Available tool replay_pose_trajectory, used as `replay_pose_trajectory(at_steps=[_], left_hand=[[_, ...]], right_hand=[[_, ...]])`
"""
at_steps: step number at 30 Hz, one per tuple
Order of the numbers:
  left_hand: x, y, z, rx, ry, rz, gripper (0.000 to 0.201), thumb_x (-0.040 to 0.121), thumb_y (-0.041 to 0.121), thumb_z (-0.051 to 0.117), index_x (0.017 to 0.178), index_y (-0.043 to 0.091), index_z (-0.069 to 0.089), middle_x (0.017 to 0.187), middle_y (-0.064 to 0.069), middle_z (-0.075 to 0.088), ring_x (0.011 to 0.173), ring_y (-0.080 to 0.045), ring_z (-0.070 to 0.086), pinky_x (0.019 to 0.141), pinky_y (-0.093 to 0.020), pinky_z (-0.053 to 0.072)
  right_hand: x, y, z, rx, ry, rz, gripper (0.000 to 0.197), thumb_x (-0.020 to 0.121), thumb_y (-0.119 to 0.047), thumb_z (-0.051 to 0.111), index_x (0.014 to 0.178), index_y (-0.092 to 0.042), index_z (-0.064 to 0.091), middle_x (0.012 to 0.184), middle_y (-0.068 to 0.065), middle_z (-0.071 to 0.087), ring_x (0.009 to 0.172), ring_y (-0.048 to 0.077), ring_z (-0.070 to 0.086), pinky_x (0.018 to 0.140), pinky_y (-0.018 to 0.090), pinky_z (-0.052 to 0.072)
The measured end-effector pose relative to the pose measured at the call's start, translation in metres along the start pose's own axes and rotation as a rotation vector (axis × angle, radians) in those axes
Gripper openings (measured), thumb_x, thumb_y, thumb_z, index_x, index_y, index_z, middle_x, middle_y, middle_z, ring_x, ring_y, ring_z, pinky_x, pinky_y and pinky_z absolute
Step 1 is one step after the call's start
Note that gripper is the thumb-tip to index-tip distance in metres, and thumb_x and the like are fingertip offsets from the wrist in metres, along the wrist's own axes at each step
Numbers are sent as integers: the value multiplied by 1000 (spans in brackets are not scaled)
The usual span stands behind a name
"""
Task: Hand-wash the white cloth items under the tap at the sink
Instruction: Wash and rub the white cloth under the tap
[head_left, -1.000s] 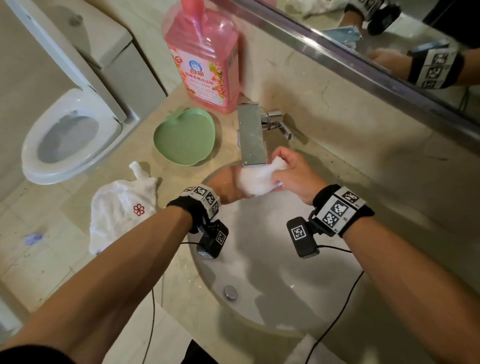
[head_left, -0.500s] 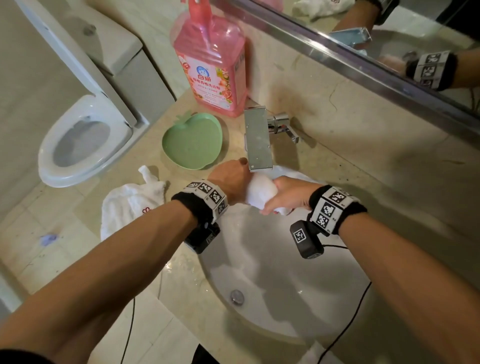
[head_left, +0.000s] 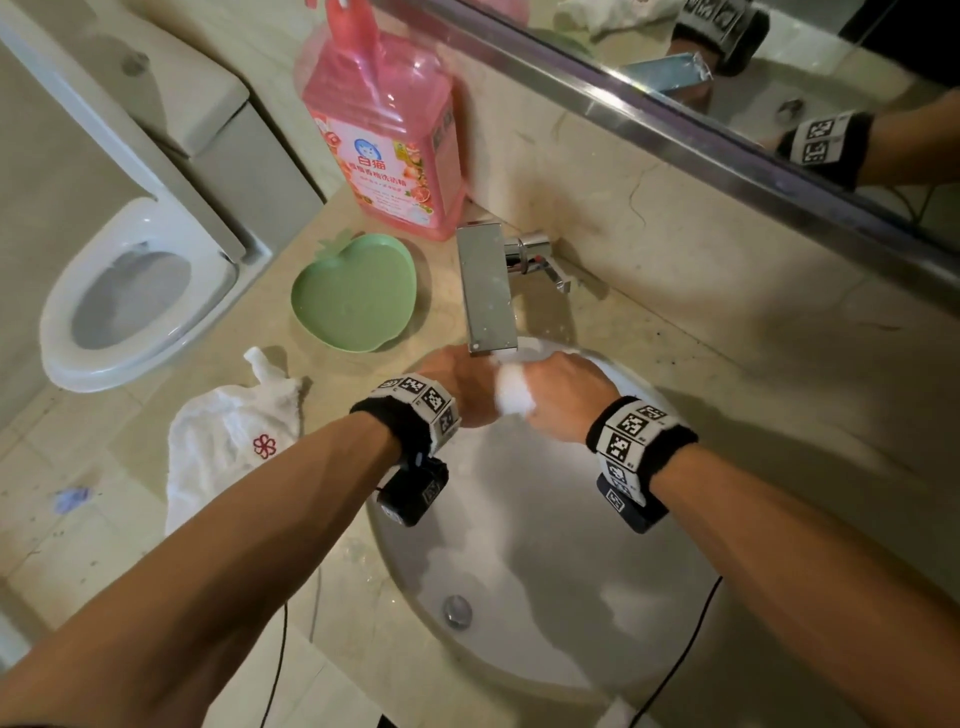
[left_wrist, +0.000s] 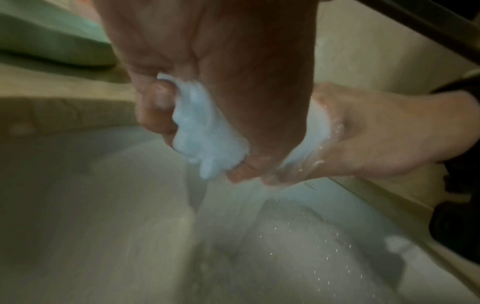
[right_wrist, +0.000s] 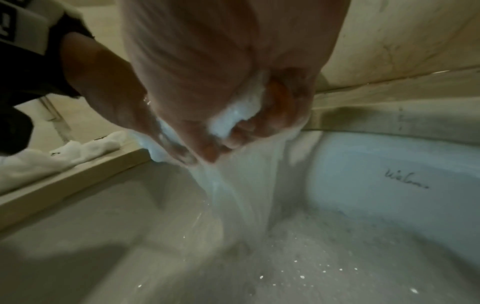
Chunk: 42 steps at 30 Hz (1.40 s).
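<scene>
Both hands squeeze one small wet white cloth (head_left: 511, 396) just under the square chrome tap (head_left: 485, 286), over the back of the white sink (head_left: 545, 597). My left hand (head_left: 462, 387) grips its left end; in the left wrist view the cloth (left_wrist: 207, 131) bulges out between the curled fingers. My right hand (head_left: 563, 395) grips the other end, and the cloth (right_wrist: 233, 117) shows inside its fist. Water streams from the cloth into the foamy basin. A second white cloth with a red flower (head_left: 234, 441) lies on the counter left of the sink.
A green apple-shaped dish (head_left: 356, 293) and a pink detergent bottle (head_left: 387, 140) stand behind the sink on the beige counter (head_left: 130, 519). An open toilet (head_left: 130, 306) sits left. A mirror (head_left: 779, 78) runs above the back wall. The drain (head_left: 457, 609) lies near the sink's front.
My hands have closed tighter and drawn together on the cloth, so less of it shows. The view has shifted so the sink sits lower and further right.
</scene>
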<state>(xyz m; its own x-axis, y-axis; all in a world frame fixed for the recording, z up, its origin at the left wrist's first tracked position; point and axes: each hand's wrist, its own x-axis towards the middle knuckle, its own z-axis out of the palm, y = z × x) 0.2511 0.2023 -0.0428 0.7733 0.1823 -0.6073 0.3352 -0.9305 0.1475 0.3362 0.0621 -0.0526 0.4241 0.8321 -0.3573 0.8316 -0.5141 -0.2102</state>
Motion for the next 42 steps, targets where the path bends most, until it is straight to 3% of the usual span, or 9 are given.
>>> replay_pose_trajectory(at_steps=[5,10,15,20,26,29,33,38,42], left_hand=[[6,-13,-3,-195,-44,12,62,85,50,67,135,15,54,129,-5,60,116,-24,57,103,-34,43],[-13,-35,-12,-536,-177,44,67,70,62,76,122,22,61,110,5,66,101,-17,60,80,-22,44],[-37,-59,-8,-424,110,64,45,84,43,73,106,18,43,98,-3,58,85,-24,56,64,-30,39],[-48,-62,2,-508,280,21,45,87,37,71,111,11,42,102,-11,63,89,-32,61,74,-40,47],[-40,-58,-5,-1006,-80,-79,40,87,44,69,117,18,63,102,1,68,94,-22,67,82,-39,59],[-32,-46,-7,-698,-76,-44,46,85,48,68,118,16,65,113,-6,68,101,-24,64,93,-40,53],[-20,-29,-4,-596,55,31,52,84,34,69,131,18,52,122,-5,64,108,-25,60,90,-32,48],[-12,-19,-5,-449,279,197,46,79,17,70,124,11,62,113,-13,67,100,-32,62,76,-24,40],[-7,-15,-7,-455,178,117,73,71,42,83,134,19,54,115,6,58,102,-16,56,85,-24,40]], right_hand=[[4,6,-4,30,123,-68,35,85,-29,75,114,-16,62,97,9,72,82,29,70,63,29,46],[8,-8,-9,166,109,-172,35,82,-17,74,116,-13,65,108,9,68,98,30,64,78,33,49],[18,-18,-12,386,-74,-121,34,88,-29,68,118,-14,63,105,7,64,96,25,61,76,30,42],[29,-27,-14,766,3,-76,45,87,-18,74,131,-16,62,113,-9,58,97,-17,47,81,-7,30],[21,-24,-24,909,101,10,28,83,-12,76,100,-34,75,109,2,75,106,22,69,97,46,55],[13,-17,-24,847,52,10,21,84,-23,76,103,-33,73,108,3,74,105,22,68,93,48,55],[2,-6,-30,1026,-108,99,48,73,-18,67,121,-18,68,117,6,72,112,23,67,100,45,52],[-2,10,-21,1042,-206,238,57,79,-25,70,131,-37,52,119,-5,65,107,19,65,83,42,62],[-2,15,-13,903,-73,231,68,83,-23,73,143,-35,44,131,-13,56,105,15,62,72,32,61]])
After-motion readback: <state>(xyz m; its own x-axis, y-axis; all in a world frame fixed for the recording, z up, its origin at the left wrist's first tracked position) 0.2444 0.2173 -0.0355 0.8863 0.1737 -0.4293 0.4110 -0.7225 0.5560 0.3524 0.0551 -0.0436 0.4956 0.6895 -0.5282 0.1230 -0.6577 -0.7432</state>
